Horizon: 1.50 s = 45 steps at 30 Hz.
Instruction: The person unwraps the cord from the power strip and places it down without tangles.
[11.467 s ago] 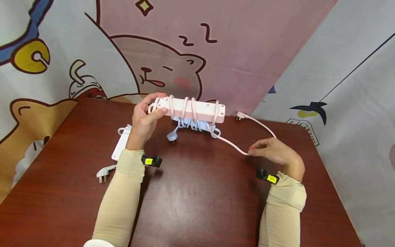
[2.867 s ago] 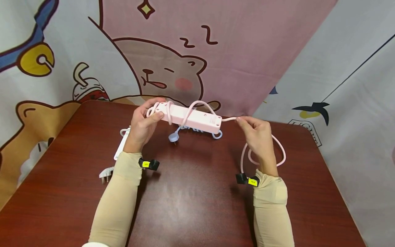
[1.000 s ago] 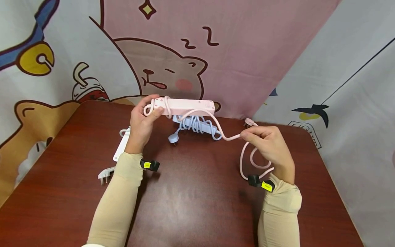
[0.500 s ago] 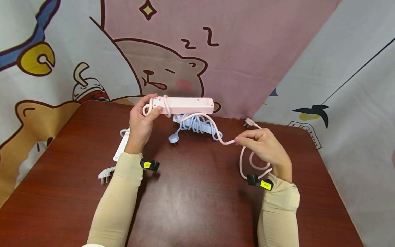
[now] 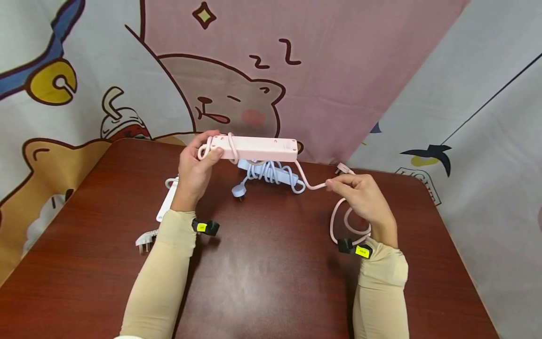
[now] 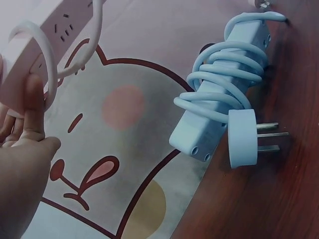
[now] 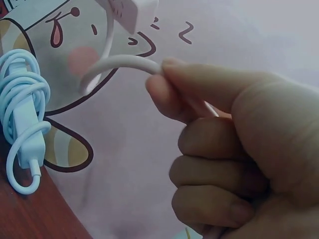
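Note:
My left hand (image 5: 195,165) grips the left end of a pink power strip (image 5: 264,148), held up above the table. A turn of its pink cord (image 5: 232,147) crosses the strip near my thumb, and another loop hangs at that end. The cord runs behind the strip and comes out below its right end. There my right hand (image 5: 363,195) pinches it between thumb and index finger, with the other fingers curled in the right wrist view. Sockets (image 6: 63,29) show on the strip in the left wrist view. More cord (image 5: 332,226) lies in loops beneath my right wrist.
A blue power strip (image 6: 199,127), wrapped in its own cord, lies behind the pink one; its plug (image 5: 239,190) points forward. Left of my forearm lie a white power strip (image 5: 166,205) and a white plug (image 5: 146,238). The pink plug (image 5: 344,168) rests by the back edge.
Several turns of cord wrapped the pink strip at first; fewer cross it now, near my left hand. Lately the cord passed from below the strip's front to behind it as my right hand shifted slightly.

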Each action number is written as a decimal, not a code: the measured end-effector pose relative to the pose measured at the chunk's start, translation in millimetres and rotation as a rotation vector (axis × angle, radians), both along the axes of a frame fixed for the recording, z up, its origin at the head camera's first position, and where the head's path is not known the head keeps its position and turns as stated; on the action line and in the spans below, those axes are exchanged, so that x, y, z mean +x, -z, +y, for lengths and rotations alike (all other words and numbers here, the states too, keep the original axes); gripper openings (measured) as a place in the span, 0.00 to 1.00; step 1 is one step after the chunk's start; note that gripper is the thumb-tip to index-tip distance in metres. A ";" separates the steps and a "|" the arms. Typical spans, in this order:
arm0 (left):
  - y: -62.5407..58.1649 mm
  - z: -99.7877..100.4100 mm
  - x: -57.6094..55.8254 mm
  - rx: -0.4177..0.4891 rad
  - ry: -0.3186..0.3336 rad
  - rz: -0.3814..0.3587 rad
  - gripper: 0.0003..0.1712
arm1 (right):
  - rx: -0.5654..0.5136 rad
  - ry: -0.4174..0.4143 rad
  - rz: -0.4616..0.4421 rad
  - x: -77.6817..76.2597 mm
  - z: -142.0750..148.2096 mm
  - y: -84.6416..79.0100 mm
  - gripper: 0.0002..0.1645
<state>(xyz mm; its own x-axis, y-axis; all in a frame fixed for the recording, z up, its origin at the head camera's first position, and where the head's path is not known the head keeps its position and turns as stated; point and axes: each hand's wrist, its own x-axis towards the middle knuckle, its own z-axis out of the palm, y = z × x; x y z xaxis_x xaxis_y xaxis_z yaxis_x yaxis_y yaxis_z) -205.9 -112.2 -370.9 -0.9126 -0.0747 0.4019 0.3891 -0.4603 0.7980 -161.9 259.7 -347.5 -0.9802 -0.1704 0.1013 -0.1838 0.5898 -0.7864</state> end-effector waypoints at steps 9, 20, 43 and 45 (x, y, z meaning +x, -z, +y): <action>-0.6 -2.5 3.1 -0.016 0.096 0.013 0.23 | -0.118 0.114 0.048 -3.1 -1.9 3.4 0.20; -1.6 -4.5 5.6 -0.128 0.173 -0.010 0.21 | -0.278 0.303 0.082 -6.3 -3.3 2.4 0.22; 1.2 -9.7 2.7 -0.362 0.016 -0.061 0.25 | -0.801 0.321 0.327 1.4 -5.4 -14.3 0.10; 1.3 -10.2 2.2 -0.377 0.003 -0.065 0.25 | -0.837 0.300 0.342 2.5 -5.0 -16.0 0.10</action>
<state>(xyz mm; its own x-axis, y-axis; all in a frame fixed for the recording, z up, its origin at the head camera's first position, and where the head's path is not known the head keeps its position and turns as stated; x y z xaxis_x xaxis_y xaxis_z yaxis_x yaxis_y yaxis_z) -203.8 -122.4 -372.2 -0.9370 0.0702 0.3423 0.3315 -0.1309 0.9343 -159.5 254.7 -331.5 -0.8659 0.3410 0.3660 -0.4146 -0.0800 -0.9065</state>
